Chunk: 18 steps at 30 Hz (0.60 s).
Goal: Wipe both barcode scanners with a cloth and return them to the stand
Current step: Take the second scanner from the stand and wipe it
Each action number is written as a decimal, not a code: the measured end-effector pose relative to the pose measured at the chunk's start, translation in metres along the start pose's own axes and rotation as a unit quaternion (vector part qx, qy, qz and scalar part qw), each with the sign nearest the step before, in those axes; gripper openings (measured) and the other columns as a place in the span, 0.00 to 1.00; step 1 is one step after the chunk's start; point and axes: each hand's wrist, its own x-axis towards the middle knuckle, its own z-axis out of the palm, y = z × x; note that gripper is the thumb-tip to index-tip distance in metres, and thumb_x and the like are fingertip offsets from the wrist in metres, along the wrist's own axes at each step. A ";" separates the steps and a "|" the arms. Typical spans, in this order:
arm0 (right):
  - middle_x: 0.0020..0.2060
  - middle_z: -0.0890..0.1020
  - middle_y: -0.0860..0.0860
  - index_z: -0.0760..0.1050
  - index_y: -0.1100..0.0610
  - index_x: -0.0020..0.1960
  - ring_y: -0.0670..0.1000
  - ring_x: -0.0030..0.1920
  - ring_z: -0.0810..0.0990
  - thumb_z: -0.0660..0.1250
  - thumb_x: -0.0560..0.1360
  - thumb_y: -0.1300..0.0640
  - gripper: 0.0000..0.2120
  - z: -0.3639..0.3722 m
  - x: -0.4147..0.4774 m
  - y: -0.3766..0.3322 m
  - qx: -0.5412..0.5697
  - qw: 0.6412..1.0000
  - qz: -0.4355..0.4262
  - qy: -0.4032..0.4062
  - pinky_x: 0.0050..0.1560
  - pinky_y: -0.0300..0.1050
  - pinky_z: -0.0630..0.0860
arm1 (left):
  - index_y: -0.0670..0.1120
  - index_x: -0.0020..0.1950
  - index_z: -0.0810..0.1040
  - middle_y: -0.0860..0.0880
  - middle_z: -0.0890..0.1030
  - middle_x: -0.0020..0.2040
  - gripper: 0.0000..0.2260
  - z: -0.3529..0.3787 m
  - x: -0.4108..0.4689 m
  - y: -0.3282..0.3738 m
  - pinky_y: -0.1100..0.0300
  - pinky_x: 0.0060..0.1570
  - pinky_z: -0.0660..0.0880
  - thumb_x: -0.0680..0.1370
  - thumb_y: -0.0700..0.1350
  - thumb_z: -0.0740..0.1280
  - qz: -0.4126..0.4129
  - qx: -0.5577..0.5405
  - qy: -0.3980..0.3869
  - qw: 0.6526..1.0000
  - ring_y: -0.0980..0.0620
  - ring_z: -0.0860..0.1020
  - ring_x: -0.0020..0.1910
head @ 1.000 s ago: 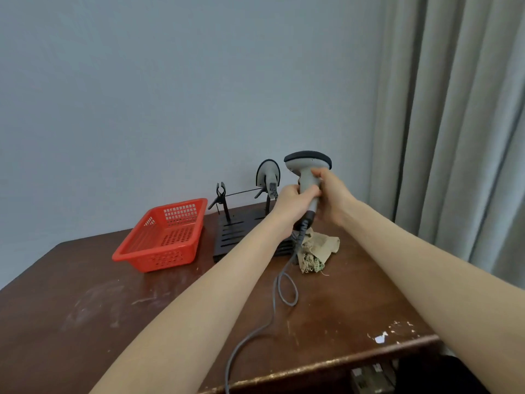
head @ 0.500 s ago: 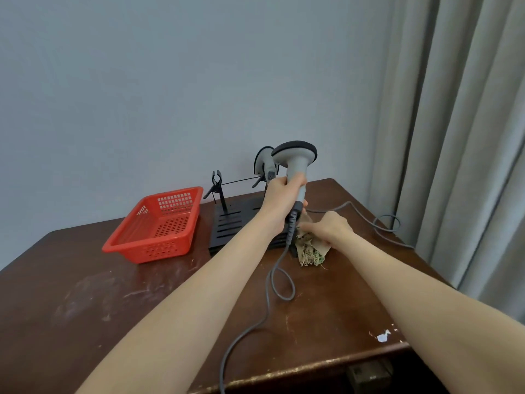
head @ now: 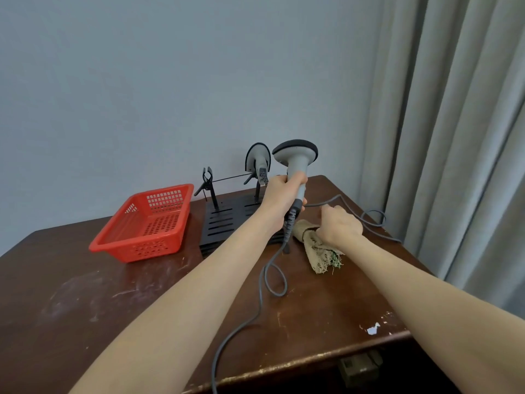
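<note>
A dark wooden tabletop (head: 85, 308) fills the lower view, set against a pale wall (head: 170, 81), with a grey curtain (head: 454, 137) hanging at its right. At the back left we see an open red basket (head: 136, 248), and just right of it a black slotted stand (head: 224, 223) with two forked cradles. The right one carries the second scanner (head: 257, 157), head up; we cannot tell whether it has been wiped. The left cradle (head: 207, 179) holds nothing, and we judge it is where the grey scanner (head: 295, 156) belongs. Two bare forearms (head: 199, 294) reach forward from the bottom edge. The left hand (head: 281, 197) is raised over the stand's right side, its fingers wrapped firmly round the handle of the grey scanner, which stands upright with its wide head on top. Held like this, clear of the tabletop, its head and neck are exposed for wiping. The right hand (head: 339, 224) is low, palm down on a crumpled tan cloth (head: 318, 251) that lies on the tabletop just right of the stand; its fingers point away from us, and we cannot tell whether they have closed on the cloth. We judge this hand is fetching the cloth and that wiping has not yet begun. The scanner's grey cable (head: 265, 275) drops from the handle, loops on the tabletop between the arms and runs off the near edge.
</note>
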 end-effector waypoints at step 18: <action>0.44 0.81 0.51 0.75 0.50 0.46 0.55 0.47 0.78 0.68 0.67 0.42 0.13 -0.037 -0.013 -0.002 0.239 0.970 -0.045 0.000 0.42 0.46 0.71 | 0.36 0.51 0.73 0.46 0.72 0.34 0.08 -0.013 0.011 -0.001 0.64 0.25 0.72 0.74 0.35 0.68 -0.067 -0.096 -0.023 0.993 0.53 0.72 0.28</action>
